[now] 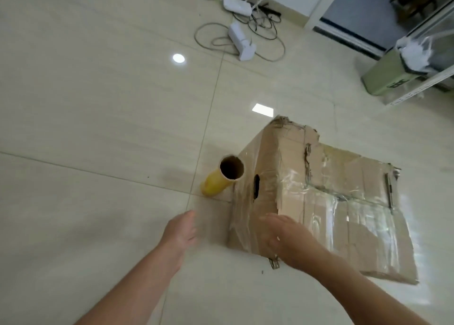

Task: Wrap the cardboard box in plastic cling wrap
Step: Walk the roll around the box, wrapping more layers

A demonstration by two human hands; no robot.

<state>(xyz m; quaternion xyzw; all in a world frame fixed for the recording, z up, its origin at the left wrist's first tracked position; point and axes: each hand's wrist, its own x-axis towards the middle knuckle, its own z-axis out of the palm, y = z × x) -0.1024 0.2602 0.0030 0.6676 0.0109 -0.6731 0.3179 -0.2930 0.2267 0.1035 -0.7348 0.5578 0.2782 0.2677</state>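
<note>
Left hand (180, 231) grip relaxed, empty, beside cardboard box (331, 201); right hand (282, 241) grip wide, spread over box corner.

Below me is a glossy cream tiled floor (86, 103) with thin grey joints, mirroring a round ceiling light (178, 58) and a rectangular one (262, 110). Ahead, a flat white plastic device (237, 5) and a white boxy unit (242, 42) lie among tangled dark cables (269, 31). Far right, an olive-green bin (385, 76) with a white liner sits near a white perforated metal rack (417, 88).

Torn matt cardboard box (319, 201) under shiny clear cling wrap (294, 184), glossy tiled floor (98, 103)
</note>
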